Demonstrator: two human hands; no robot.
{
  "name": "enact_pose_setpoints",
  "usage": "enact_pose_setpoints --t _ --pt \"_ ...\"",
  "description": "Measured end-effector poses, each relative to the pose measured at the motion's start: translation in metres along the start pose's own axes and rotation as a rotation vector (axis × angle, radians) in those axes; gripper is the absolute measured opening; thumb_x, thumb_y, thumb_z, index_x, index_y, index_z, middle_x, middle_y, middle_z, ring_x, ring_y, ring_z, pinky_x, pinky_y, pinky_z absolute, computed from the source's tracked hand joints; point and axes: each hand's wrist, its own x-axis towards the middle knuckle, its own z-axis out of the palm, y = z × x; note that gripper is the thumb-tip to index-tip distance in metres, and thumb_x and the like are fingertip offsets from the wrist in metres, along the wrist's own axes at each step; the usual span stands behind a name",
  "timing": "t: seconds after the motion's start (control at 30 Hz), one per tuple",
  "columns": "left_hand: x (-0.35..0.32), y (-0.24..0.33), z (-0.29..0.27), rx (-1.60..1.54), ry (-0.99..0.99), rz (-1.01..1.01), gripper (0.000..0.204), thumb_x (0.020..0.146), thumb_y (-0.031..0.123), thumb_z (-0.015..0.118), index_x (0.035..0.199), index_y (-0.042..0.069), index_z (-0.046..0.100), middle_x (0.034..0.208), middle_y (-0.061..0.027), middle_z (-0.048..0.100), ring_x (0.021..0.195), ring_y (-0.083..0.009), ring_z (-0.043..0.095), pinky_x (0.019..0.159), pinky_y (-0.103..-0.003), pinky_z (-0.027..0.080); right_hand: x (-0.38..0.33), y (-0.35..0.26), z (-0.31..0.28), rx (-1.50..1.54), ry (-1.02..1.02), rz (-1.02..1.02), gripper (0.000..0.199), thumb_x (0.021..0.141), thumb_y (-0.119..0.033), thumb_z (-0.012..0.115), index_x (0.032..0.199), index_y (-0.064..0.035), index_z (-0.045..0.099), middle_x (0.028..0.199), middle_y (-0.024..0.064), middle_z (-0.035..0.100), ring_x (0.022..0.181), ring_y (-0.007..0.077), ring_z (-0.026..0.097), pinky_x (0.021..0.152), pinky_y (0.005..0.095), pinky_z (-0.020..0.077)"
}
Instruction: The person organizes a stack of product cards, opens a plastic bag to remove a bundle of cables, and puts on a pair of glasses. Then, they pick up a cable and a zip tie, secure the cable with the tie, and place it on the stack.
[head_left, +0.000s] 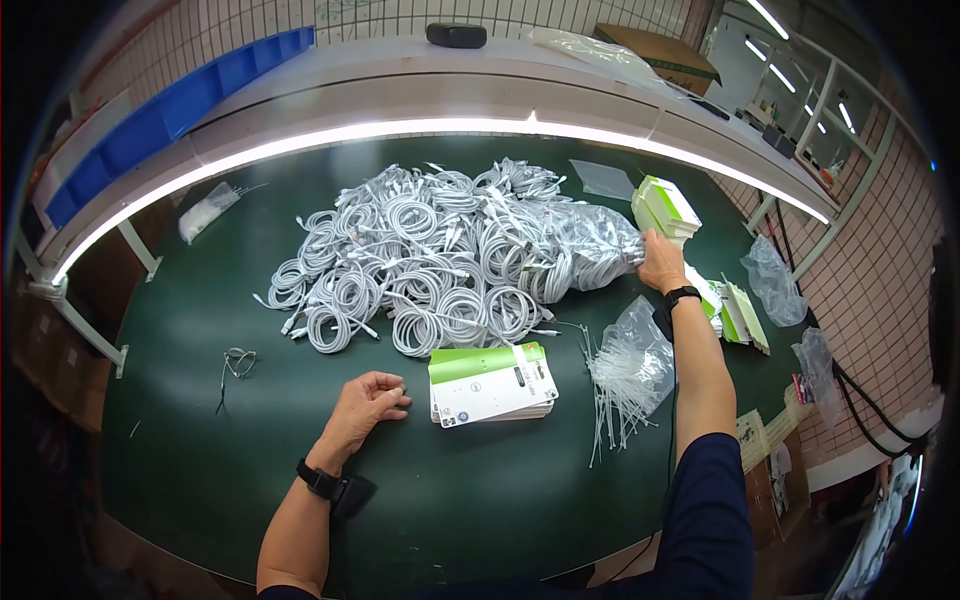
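A large heap of coiled white cables point(400, 260) covers the middle of the green table. On its right side lies a clear plastic bag point(590, 240) full of more coils. My right hand point(660, 262) reaches far forward, its fingers closed on the end of this bag, beside a stack of green-and-white cards point(665, 208). Near me, my left hand point(365, 410) rests low over the table with fingers curled together; whatever they may pinch is too small to make out. Just right of it sits a pile of printed green-and-white cards point(490, 385), slightly fanned.
White cable ties point(620, 385) spill from a clear bag below my right forearm. More cards point(735, 312) lean at the right, near crumpled plastic bags point(773, 280). A loose cable tie bundle point(238, 363) lies left. A lit shelf point(500, 85) spans the back.
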Motion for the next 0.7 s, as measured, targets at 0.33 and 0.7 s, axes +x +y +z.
enact_pose_setpoints --t 0.33,0.7 --pt "0.004 -0.004 0.000 -0.026 -0.012 0.021 0.025 0.091 0.010 0.063 0.112 -0.004 0.057 0.104 -0.0106 0.063 0.094 -0.0187 0.066 0.075 -0.026 0.058 0.022 -0.009 -0.045 0.189 0.302 -0.192 0.023 0.073 -0.009 0.060 0.094 -0.0019 0.055 0.090 0.0229 0.061 0.089 0.0431 0.060 0.080 0.0477 0.0491" --pt "0.007 -0.004 0.005 0.013 -0.004 0.046 0.023 0.091 0.009 0.063 0.109 -0.004 0.058 0.101 -0.0103 0.063 0.092 -0.0184 0.067 0.074 -0.025 0.058 -0.004 -0.104 -0.128 0.183 0.563 -0.396 0.012 0.077 0.000 0.056 0.088 -0.0028 0.053 0.087 0.0183 0.055 0.085 0.0381 0.060 0.073 0.0450 0.0507"
